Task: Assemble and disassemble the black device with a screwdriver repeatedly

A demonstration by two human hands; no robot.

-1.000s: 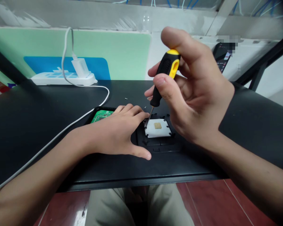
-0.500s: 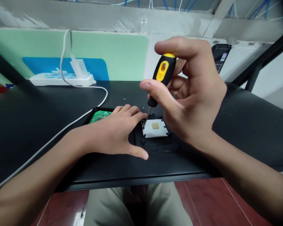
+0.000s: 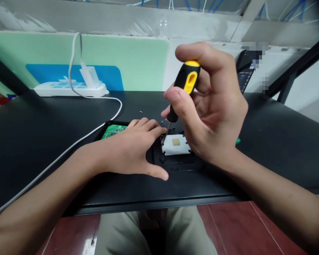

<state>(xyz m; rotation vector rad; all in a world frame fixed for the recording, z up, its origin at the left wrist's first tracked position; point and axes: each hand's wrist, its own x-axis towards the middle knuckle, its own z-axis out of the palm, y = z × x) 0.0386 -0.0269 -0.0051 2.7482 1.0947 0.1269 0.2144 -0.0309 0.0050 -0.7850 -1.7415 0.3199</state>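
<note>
My right hand (image 3: 215,92) is closed around a black and yellow screwdriver (image 3: 187,79), index finger over the top of its handle. The screwdriver leans, and its tip meets the left edge of a white plate (image 3: 172,149) with a small tan square pad (image 3: 175,141) on it. That plate sits in a black plastic housing (image 3: 183,166). My left hand (image 3: 138,148) lies palm down with fingers spread over the housing's left part, fingertips close to the screwdriver shaft. Under it, partly hidden, a green circuit board (image 3: 113,131) shows.
Two tiny screws, one being a screw (image 3: 140,111), lie on the black table (image 3: 42,141) behind my left hand. A white power strip (image 3: 66,90) with a plugged-in charger (image 3: 90,77) stands at the back left, its cable (image 3: 87,136) running forward. A phone (image 3: 246,72) leans at the back right.
The screwdriver handle has turned, its yellow slot now facing further right. My right thumb and fingers have shifted with it, and a bit of green shows beside my right wrist. My left hand stays put.
</note>
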